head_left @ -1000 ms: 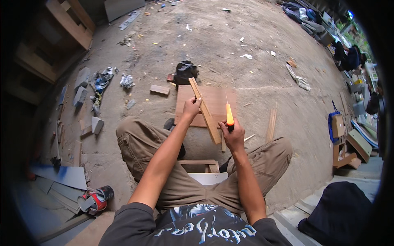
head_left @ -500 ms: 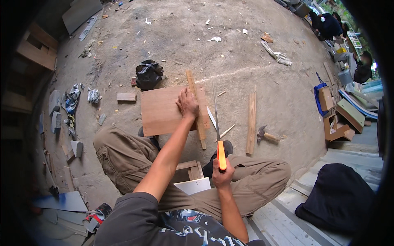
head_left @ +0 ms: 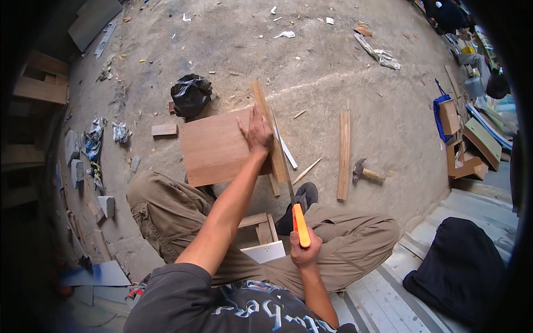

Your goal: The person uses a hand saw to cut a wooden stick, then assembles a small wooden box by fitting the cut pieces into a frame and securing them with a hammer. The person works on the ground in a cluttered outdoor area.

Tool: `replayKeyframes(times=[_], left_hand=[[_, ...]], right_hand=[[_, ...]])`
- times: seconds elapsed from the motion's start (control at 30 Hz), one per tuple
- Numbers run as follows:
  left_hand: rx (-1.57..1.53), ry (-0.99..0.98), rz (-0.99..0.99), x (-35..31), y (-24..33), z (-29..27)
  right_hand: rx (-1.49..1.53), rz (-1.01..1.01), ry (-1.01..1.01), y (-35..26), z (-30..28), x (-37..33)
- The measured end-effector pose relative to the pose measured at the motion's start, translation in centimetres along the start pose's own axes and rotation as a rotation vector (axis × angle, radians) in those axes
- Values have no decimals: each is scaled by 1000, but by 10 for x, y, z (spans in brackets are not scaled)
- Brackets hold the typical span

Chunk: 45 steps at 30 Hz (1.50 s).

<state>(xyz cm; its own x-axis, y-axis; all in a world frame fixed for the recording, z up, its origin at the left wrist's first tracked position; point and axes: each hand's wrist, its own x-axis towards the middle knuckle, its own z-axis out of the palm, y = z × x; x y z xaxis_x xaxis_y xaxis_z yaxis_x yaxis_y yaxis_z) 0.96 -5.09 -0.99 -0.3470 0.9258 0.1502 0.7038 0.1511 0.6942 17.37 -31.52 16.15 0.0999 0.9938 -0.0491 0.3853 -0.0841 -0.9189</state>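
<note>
My left hand (head_left: 257,133) lies with fingers spread across a flat brown plywood panel (head_left: 214,147) and a narrow wooden strip (head_left: 276,162) along its right side. In my right hand (head_left: 306,248) is a handsaw (head_left: 300,222), gripped by its yellow-orange handle. The saw's thin blade points away from me and runs beside the strip's right edge; whether its teeth touch the wood I cannot tell. Under the panel's near right corner, the end of another wood piece (head_left: 274,185) shows. A thin white strip (head_left: 286,149) lies just right of the blade.
Right of the saw lie a wooden batten (head_left: 343,155) and a claw hammer (head_left: 368,172). A black plastic bag (head_left: 190,95) and a small wood block (head_left: 165,130) sit beyond the panel. A wooden frame (head_left: 259,227) stands between my legs. Cardboard boxes (head_left: 467,161) are at the right.
The saw blade has tilted left, closer against the strip. My left fingers have spread out more over the strip. Panel and strip sit at a slightly different angle, and the whole view has shifted a little.
</note>
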Motion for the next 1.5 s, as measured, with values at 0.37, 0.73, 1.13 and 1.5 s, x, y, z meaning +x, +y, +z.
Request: replayKeyframes(times=[0.37,0.73,1.13,1.5], left_hand=[[-46,-48,26,1,7,-10],[11,-64,-37,4,14,-3],[-7,-53,-7,6,7,1],[-15,-15,24,1,10,-1]], right_hand=[[18,-3,-27,-1,-7,-1],[54,-5,-39,-2,-13,6],[0,47,-78,-9,-15,17],[12,90,-38,-10,2,42]])
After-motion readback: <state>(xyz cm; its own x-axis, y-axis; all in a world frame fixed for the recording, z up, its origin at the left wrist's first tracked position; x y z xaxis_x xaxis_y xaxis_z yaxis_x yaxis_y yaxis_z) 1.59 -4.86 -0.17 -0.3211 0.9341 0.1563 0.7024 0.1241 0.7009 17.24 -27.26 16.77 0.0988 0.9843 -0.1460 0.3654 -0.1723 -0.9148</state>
